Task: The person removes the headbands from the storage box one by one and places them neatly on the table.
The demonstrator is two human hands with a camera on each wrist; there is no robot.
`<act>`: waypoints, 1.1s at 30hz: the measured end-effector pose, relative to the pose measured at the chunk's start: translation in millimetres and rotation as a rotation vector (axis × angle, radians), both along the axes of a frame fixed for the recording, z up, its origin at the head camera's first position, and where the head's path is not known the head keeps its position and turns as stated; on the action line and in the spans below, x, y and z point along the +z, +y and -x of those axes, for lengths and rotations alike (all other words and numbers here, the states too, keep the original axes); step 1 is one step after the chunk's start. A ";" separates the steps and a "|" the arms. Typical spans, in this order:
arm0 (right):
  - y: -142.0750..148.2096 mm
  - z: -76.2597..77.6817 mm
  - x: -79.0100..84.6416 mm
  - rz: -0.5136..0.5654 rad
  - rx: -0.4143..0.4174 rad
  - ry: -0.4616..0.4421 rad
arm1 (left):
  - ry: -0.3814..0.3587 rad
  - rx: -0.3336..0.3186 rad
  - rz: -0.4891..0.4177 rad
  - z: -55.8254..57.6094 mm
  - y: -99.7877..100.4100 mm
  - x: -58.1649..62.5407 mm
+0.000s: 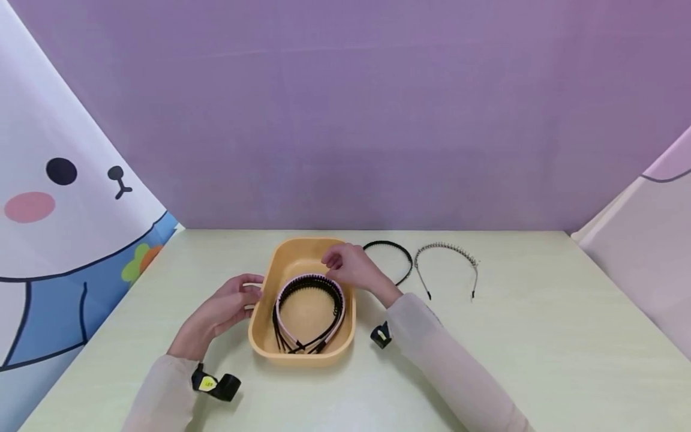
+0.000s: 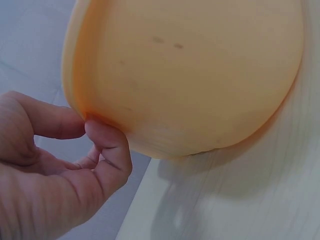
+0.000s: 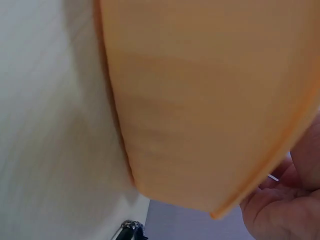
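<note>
A yellow-orange plastic basin (image 1: 257,336) stands on the table. Inside it lie several black headbands (image 1: 276,327), with a pink headband (image 1: 286,329) among them. My left hand (image 1: 229,303) is at the basin's left side; in the left wrist view its thumb and a finger (image 2: 107,135) pinch the rim. My right hand (image 1: 351,266) reaches over the far right rim, fingers bent, close to the top of the pink headband. Whether it holds that headband is hidden. In the right wrist view the basin wall (image 3: 200,110) covers much of the right hand (image 3: 285,205).
Right of the basin, a thin black headband (image 1: 402,249) lies on the table, partly behind my right hand. Farther right lies a silvery toothed headband (image 1: 445,246). A purple cloth (image 1: 345,132) hangs along the table's back edge, and a printed cloth (image 1: 70,240) at the left.
</note>
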State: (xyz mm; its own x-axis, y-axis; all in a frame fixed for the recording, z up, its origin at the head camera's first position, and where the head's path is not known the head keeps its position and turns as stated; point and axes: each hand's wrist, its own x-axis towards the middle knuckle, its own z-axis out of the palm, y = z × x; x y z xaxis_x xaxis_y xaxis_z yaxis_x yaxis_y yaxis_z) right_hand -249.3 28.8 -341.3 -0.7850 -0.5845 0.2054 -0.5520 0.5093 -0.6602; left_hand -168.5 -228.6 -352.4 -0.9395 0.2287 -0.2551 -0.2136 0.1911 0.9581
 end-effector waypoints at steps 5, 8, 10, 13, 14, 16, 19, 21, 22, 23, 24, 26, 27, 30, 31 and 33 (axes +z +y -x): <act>-4.5 3.8 -2.8 -0.038 -0.010 0.015 | 0.001 -0.004 0.003 0.4 1.4 -0.6; -8.2 5.4 -5.2 -0.063 0.007 0.010 | 0.001 -0.008 0.005 -0.1 1.7 -1.1; -10.5 6.0 -7.0 -0.089 0.023 0.022 | -0.001 -0.009 0.002 -0.4 1.6 -1.7; -13.7 6.2 -8.6 -0.118 0.031 0.049 | 0.000 -0.013 -0.002 -0.4 1.1 -2.3; -14.6 6.0 -8.7 -0.135 0.024 0.063 | 0.001 -0.016 -0.004 -0.1 0.8 -2.4; -16.5 5.8 -8.4 -0.165 0.009 0.098 | 0.008 -0.019 0.000 0.7 0.1 -2.2; -19.6 5.4 -7.1 -0.218 -0.008 0.140 | 0.017 -0.019 0.015 1.6 -1.5 -1.4; -21.7 5.0 -6.1 -0.260 -0.010 0.165 | 0.019 -0.017 0.023 2.0 -2.7 -0.9; -22.7 4.9 -5.6 -0.277 -0.010 0.173 | 0.018 -0.017 0.025 2.1 -3.2 -0.8; -23.5 4.6 -5.0 -0.290 -0.011 0.174 | 0.016 -0.018 0.024 2.2 -3.5 -0.8; -24.0 4.3 -4.7 -0.301 -0.013 0.178 | 0.015 -0.019 0.024 2.4 -3.6 -0.8; -24.6 3.9 -4.5 -0.312 -0.022 0.187 | 0.015 -0.027 0.015 2.9 -3.6 -0.9; -24.7 3.7 -4.5 -0.312 -0.027 0.186 | 0.017 -0.030 0.011 2.9 -3.3 -0.7; -24.0 3.8 -5.0 -0.293 -0.038 0.167 | 0.019 -0.034 0.001 2.6 -2.5 -0.1; -23.5 4.0 -5.1 -0.284 -0.042 0.158 | 0.019 -0.035 -0.002 2.5 -2.2 0.0; -22.2 4.7 -5.6 -0.265 -0.046 0.139 | 0.018 -0.037 -0.002 2.1 -1.3 0.4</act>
State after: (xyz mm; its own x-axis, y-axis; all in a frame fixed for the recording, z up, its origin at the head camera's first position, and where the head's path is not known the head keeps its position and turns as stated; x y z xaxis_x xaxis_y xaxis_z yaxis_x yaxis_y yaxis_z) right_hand -254.0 6.6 -347.0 -0.7871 -0.5963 0.1576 -0.5998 0.6805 -0.4208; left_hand -170.5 -229.9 -352.0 -0.9348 0.2638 -0.2379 -0.1895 0.1962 0.9621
